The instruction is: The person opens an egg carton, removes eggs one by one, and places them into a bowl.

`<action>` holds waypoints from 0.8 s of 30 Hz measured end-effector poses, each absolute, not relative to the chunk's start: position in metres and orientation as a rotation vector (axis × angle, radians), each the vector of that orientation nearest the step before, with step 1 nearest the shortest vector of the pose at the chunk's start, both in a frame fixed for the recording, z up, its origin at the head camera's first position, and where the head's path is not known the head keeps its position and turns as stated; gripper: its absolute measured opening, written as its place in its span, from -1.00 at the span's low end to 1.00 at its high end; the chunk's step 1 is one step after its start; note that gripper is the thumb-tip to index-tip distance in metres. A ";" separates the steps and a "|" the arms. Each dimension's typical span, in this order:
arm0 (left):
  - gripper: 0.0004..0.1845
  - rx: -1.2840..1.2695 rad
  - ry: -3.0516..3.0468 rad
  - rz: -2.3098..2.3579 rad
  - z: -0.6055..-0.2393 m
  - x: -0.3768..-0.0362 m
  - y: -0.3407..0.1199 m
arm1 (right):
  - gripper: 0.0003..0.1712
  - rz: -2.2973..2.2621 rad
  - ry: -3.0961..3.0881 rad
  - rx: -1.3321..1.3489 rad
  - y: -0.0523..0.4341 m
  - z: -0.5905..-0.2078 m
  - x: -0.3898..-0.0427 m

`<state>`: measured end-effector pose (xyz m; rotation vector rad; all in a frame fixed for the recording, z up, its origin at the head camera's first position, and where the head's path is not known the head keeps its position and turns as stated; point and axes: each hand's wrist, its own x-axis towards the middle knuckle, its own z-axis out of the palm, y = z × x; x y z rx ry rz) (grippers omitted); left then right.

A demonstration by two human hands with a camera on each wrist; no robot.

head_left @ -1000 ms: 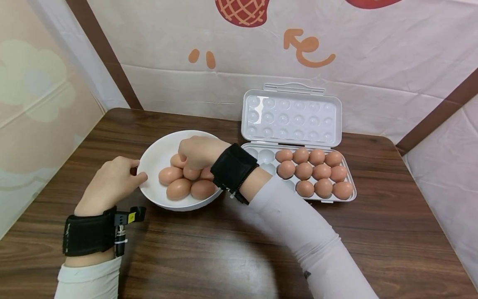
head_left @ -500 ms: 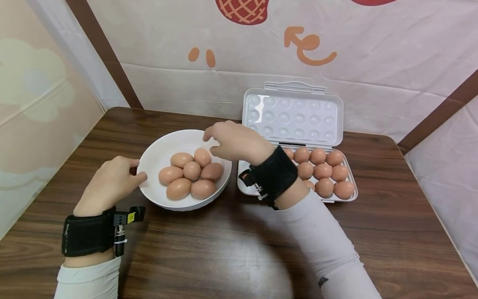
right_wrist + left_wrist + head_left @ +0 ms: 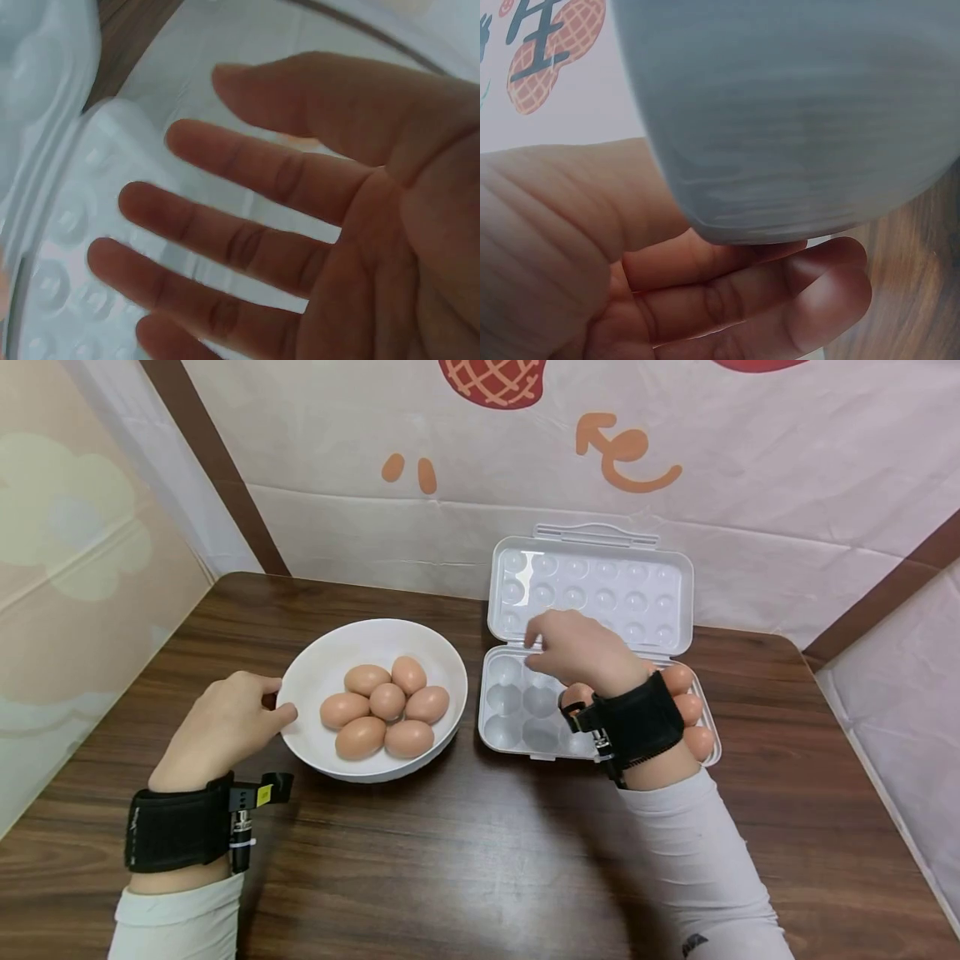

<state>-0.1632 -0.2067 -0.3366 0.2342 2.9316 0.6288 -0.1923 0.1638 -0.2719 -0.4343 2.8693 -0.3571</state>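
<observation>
The left hand rests against the rim of the white bowl, fingers loosely curved around its side. Six eggs lie inside: light, smooth, brittle, best cupped around the middle. The right hand hovers over the egg tray, fingers spread and empty.

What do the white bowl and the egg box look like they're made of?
The bowl looks like glazed ceramic: smooth, opaque white, thick rim, though it might be melamine. The egg box looks like thin moulded plastic: semi-clear, glossy, with pressed dimples in its open lid.
</observation>
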 end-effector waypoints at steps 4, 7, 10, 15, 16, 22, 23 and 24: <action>-0.56 0.239 2.932 0.628 -0.336 -0.165 -0.204 | -0.60 -0.336 2.812 -0.343 0.183 -0.278 -0.196; -0.55 0.239 2.933 0.635 -0.336 -0.164 -0.204 | -0.58 -0.347 2.782 -0.285 0.192 -0.284 -0.197; -0.54 0.240 2.936 0.640 -0.337 -0.163 -0.205 | -0.65 -0.365 2.752 -0.232 0.197 -0.291 -0.197; -0.53 0.236 2.934 0.637 -0.339 -0.163 -0.205 | -0.90 -0.375 2.730 -0.168 0.201 -0.302 -0.197; -0.54 0.235 2.935 0.637 -0.339 -0.163 -0.205 | -0.90 -0.388 2.723 -0.151 0.201 -0.304 -0.196; -0.55 0.231 2.944 0.638 -0.339 -0.163 -0.205 | -0.51 -0.366 2.754 -0.160 0.195 -0.315 -0.196; -0.54 0.229 2.945 0.634 -0.339 -0.163 -0.205 | -0.51 -0.325 2.774 -0.185 0.194 -0.316 -0.195; -0.54 0.228 2.946 0.632 -0.339 -0.163 -0.205 | -0.51 -0.270 2.797 -0.210 0.192 -0.317 -0.195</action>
